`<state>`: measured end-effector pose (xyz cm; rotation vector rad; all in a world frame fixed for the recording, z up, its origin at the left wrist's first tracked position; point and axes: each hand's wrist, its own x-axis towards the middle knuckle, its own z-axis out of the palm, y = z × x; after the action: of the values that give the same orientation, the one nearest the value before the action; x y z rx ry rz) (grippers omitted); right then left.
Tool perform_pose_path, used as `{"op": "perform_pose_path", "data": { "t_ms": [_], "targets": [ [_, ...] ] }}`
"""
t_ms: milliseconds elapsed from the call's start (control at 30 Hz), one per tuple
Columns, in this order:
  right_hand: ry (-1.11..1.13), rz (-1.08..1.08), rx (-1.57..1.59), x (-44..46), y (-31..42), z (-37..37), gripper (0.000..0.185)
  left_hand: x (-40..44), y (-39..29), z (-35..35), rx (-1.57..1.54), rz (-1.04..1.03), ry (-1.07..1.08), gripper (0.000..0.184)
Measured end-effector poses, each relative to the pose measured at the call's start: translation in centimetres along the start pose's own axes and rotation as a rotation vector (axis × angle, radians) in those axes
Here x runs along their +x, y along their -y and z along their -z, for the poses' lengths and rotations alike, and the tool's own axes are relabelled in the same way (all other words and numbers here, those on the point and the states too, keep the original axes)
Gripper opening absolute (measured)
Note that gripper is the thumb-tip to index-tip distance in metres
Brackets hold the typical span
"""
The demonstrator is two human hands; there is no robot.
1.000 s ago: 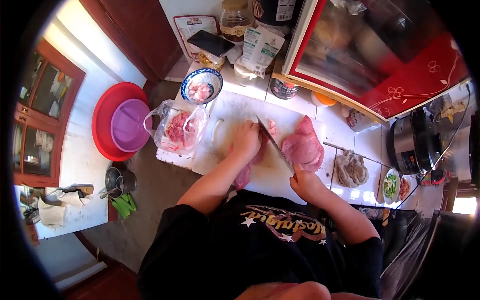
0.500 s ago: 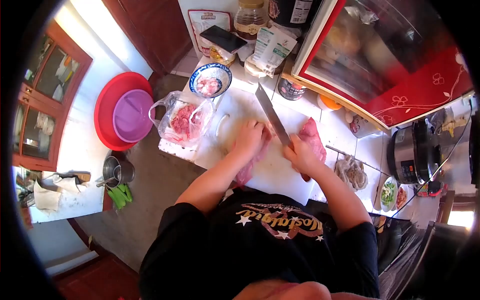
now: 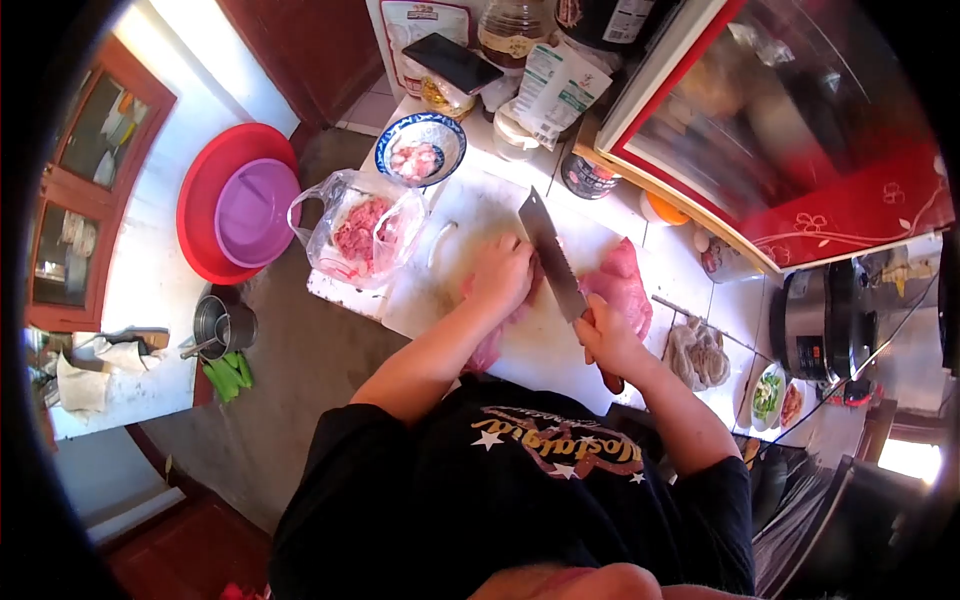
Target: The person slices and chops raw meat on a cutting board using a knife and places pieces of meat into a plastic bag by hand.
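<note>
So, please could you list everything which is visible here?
Cutting board: 1, white, centre
Meat pieces: 2 large, pink, on board
Knife: 1, grey, between them
Bag: 1, clear, left of board
Bowl: 1, blue-white, behind bag
Phone: 1, black, behind bowl
Containers: several, mixed, beside phone
Basins: 2, red, purple, left
Pot: at least 1, grey, left
Vegetables: several, green, beside pot
Bundle: 1, grey, right of board
Oval plate: 1, white, right
Appliance: 1, silver-black, far right
Cabinet: 1, red, upper right
Shirt: 1, black, bottom
Left hand: 1, bare, on meat
Right hand: 1, bare, gripping knife
</note>
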<state>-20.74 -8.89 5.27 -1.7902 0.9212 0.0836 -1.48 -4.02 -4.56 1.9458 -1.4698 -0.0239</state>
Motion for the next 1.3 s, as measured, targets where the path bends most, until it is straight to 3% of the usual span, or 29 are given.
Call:
{"op": "perform_pose_path", "data": {
  "t_ms": [233, 333, 367, 633, 667, 833, 1000, 1300],
  "targets": [
    [0.038, -0.043, -0.100, -4.6, 0.7, 1.1, 0.020, 0.0, 0.1, -0.7, -0.052, 0.036, -0.025, 0.014],
    [-0.023, 0.073, -0.238, -4.6, -1.0, 0.2, 0.019, -0.1, 0.1, -0.6, -0.076, 0.006, -0.024, 0.014],
    [0.013, -0.015, -0.165, -4.3, -0.4, 0.0, 0.020, -0.1, 0.0, -0.5, -0.077, 0.005, -0.015, 0.014],
    [-0.117, 0.183, -0.246, 7.2, 0.6, -1.4, 0.022, 0.1, -0.1, 0.7, -0.074, -0.066, 0.009, 0.012],
    [-0.106, 0.116, -0.132, 7.7, 1.5, -0.9, 0.022, 0.0, -0.2, 1.1, -0.065, -0.074, 0.005, 0.012],
    [-0.058, 0.112, -0.010, 2.7, 0.5, 0.9, 0.020, -0.7, -0.2, 0.8, -0.044, -0.019, -0.063, 0.012],
    [-0.011, 0.125, -0.162, -4.8, -1.1, 1.0, 0.017, -0.4, 0.5, -0.5, 0.006, -0.003, -0.066, 0.011],
    [0.026, -0.038, -0.059, -4.6, 0.6, 0.7, 0.017, -0.3, 0.3, -0.3, 0.039, -0.020, -0.073, 0.012]
  ]
}}
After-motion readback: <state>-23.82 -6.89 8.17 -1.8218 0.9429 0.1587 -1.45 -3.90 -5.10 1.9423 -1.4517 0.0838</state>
